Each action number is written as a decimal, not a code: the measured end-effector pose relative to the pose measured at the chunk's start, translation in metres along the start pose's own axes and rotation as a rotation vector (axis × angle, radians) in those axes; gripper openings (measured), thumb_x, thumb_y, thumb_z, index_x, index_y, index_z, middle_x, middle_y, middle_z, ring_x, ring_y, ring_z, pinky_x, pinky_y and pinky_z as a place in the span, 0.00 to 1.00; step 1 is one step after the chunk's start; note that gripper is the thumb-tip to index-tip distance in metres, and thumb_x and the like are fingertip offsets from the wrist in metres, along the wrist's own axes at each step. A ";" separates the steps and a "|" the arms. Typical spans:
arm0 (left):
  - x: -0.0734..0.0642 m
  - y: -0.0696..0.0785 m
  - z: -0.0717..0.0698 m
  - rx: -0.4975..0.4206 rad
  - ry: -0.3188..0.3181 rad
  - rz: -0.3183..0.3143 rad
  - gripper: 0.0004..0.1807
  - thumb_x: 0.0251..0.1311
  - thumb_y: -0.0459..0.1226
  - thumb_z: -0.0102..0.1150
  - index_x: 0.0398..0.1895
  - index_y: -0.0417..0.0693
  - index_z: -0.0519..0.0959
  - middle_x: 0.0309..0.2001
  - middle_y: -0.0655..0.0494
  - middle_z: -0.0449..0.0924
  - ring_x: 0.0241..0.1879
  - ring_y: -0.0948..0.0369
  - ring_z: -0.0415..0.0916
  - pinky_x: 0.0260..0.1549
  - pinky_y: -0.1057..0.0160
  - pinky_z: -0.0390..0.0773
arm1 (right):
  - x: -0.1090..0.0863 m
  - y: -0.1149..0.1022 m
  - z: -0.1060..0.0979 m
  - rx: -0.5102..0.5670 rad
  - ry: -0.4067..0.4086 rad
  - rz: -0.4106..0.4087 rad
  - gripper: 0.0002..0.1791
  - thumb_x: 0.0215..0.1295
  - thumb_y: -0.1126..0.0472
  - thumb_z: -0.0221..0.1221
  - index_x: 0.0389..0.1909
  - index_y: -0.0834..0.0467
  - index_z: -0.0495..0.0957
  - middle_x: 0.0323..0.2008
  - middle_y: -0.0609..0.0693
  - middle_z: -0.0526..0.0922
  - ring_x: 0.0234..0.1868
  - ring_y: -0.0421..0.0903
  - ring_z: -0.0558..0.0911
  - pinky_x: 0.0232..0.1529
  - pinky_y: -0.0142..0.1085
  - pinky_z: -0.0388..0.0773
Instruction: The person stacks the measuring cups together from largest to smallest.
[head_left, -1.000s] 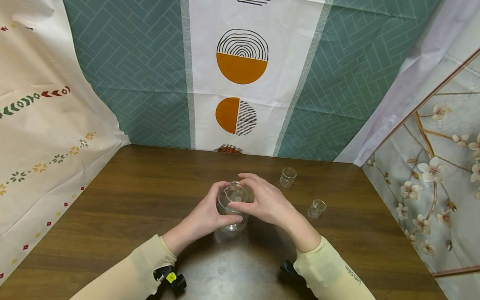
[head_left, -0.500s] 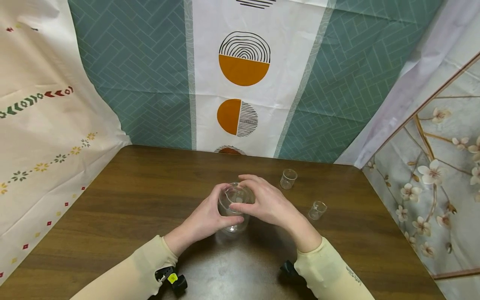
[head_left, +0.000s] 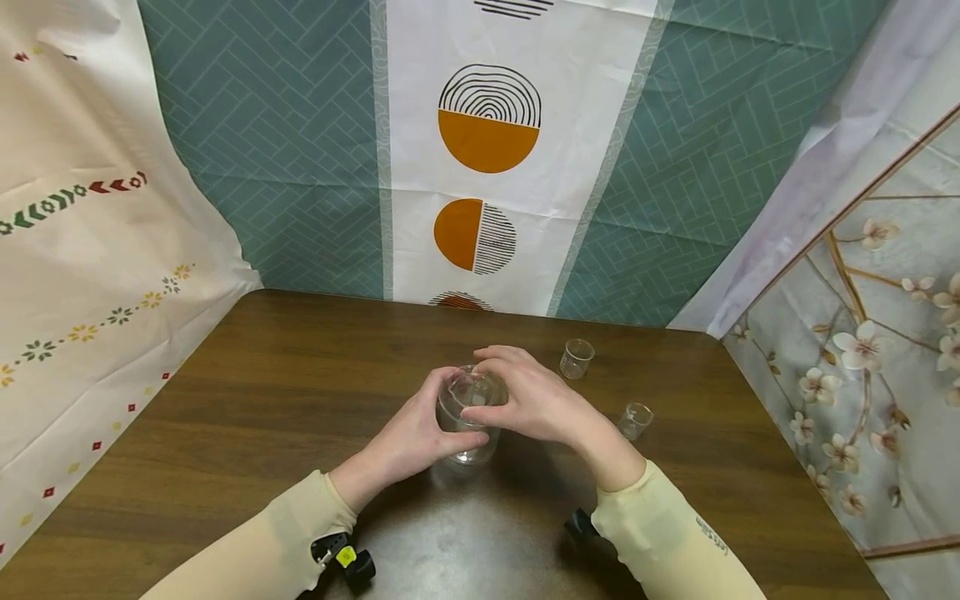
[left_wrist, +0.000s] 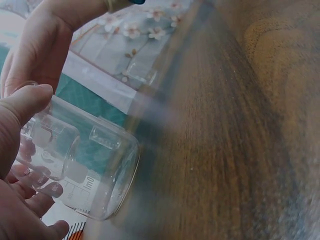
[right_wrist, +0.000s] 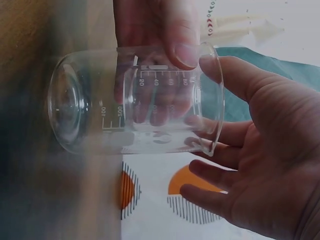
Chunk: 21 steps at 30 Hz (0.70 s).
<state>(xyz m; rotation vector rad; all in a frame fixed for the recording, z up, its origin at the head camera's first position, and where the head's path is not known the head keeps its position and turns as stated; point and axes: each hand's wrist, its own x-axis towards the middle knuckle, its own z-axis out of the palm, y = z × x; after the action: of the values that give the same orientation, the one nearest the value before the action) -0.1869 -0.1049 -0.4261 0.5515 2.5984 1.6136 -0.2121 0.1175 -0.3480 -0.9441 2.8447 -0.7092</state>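
Item: left hand point(head_left: 408, 437). I saw its grip curled round the near-left wall of the large glass beaker point(head_left: 468, 414), thumb at the rim, fingers wrapped behind the glass, as the left wrist view point(left_wrist: 17, 130) confirmed.

Item: large glass beaker, clear, with printed graduations. I found it standing at the middle of the bench point(head_left: 247, 392), held between both hands. In the right wrist view point(right_wrist: 135, 102) a smaller clear vessel appeared to sit inside it; I could not tell more through the glass.

Item: right hand point(head_left: 536, 400). I saw it arched over the beaker's mouth from the right, thumb and forefinger pinching the rim, remaining fingers loosely spread beside the glass point(right_wrist: 260, 150).

Item: small beaker, far point(head_left: 576, 358). I noted it upright on the bench, right of the hands and apart from them.

Item: small beaker, near point(head_left: 634, 420). I noted it upright, further right, just beside the right wrist.

Item: patterned cloths point(head_left: 487, 142). I recorded them hung behind the bench and at both its sides.
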 end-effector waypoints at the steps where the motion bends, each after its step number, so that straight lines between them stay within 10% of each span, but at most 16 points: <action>1: 0.000 0.000 0.000 -0.001 0.000 0.002 0.53 0.56 0.53 0.87 0.78 0.54 0.64 0.69 0.58 0.76 0.64 0.57 0.78 0.66 0.47 0.76 | 0.001 -0.001 -0.001 -0.009 -0.011 0.003 0.31 0.69 0.40 0.75 0.63 0.56 0.86 0.78 0.50 0.74 0.83 0.52 0.64 0.77 0.52 0.69; 21: 0.000 -0.001 0.001 0.002 0.003 0.011 0.53 0.57 0.54 0.86 0.79 0.52 0.63 0.74 0.56 0.74 0.70 0.54 0.75 0.70 0.43 0.73 | 0.010 -0.006 -0.009 -0.042 -0.105 -0.039 0.32 0.69 0.40 0.75 0.64 0.57 0.85 0.72 0.52 0.80 0.84 0.54 0.62 0.79 0.52 0.65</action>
<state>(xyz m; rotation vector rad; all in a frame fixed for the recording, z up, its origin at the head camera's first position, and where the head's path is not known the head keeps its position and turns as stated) -0.1869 -0.1046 -0.4277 0.5654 2.6039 1.6167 -0.2192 0.1112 -0.3364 -1.0134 2.7670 -0.5868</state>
